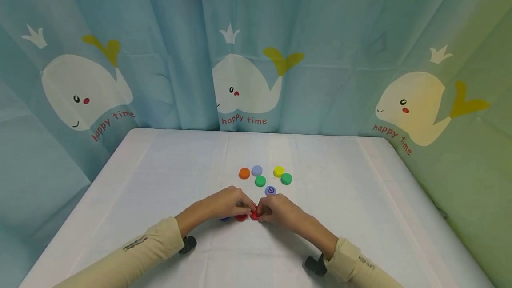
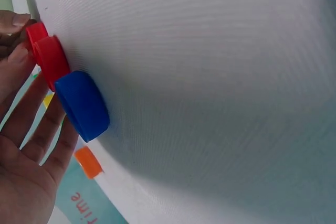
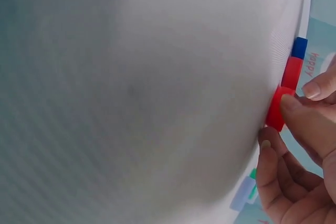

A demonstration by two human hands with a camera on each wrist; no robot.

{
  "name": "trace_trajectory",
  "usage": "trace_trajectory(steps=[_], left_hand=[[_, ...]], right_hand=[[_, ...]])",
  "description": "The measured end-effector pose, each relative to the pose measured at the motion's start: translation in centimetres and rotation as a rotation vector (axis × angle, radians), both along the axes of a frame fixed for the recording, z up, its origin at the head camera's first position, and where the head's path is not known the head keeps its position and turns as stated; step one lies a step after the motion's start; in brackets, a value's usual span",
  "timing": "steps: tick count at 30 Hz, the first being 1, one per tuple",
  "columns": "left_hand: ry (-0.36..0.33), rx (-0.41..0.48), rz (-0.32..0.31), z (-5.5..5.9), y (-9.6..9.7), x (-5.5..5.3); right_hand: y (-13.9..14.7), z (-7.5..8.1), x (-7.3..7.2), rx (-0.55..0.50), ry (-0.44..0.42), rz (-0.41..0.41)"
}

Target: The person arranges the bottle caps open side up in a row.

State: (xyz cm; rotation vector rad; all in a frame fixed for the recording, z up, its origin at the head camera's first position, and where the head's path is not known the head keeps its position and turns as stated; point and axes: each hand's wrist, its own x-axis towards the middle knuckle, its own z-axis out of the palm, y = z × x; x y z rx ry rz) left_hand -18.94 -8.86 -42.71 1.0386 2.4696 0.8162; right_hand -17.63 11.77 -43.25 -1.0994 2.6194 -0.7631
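Note:
On the white table, round plastic caps stand in a short row in front of me. My right hand (image 1: pixel 282 210) pinches the red cap (image 3: pixel 277 108) at the row's right end between thumb and fingers. From the other side, my left hand (image 1: pixel 232 202) reaches over the row, its thumb and index fingertips at that same cap; its other fingers extend behind the row in the left wrist view. A second red cap (image 2: pixel 52 62) stands beside the pinched one, then a blue cap (image 2: pixel 84 107) at the left end. In the head view the left hand partly hides both.
Beyond the hands lie an orange cap (image 1: pixel 244 173), a pale purple cap (image 1: pixel 257 170), a yellow cap (image 1: pixel 278 171), two green caps, one (image 1: pixel 260 181) nearer the middle, and a purple cap (image 1: pixel 270 190) with a dark swirl. A whale-print curtain (image 1: pixel 180 57) hangs behind the table.

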Motion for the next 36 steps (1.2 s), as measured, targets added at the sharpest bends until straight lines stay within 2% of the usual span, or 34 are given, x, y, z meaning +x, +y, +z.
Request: trace_trajectory(steps=[3, 5, 12, 17, 22, 28, 32, 36], left_hand=[[0.003, -0.010, 0.018, 0.1, -0.1, 0.0], [0.010, -0.011, 0.031, 0.3, -0.2, 0.0], [0.080, 0.038, 0.119, 1.0, -0.6, -0.4], [0.129, 0.071, 0.222, 1.8, -0.3, -0.9], [0.178, 0.132, 0.321, 1.9, -0.3, -1.3], [0.160, 0.128, 0.409, 1.6, -0.7, -2.1], [0.138, 0.110, 0.473, 1.5, -1.0, -3.2], [0.103, 0.096, 0.510, 1.4, -1.5, -4.3]], right_hand=[[0.1, 0.2, -0.1, -0.015, -0.046, -0.006], [0.1, 0.4, -0.2, -0.016, -0.048, -0.010], [-0.3, 1.2, -0.8, 0.005, 0.026, -0.100], [-1.1, 1.3, -1.9, -0.036, 0.094, -0.166], [-1.6, 1.8, -3.5, -0.128, 0.085, -0.199], [-1.7, 2.2, -5.5, -0.121, 0.094, -0.199], [-2.0, 2.1, -6.6, -0.114, 0.084, -0.213], [-2.5, 2.0, -7.5, -0.114, 0.055, -0.215]])
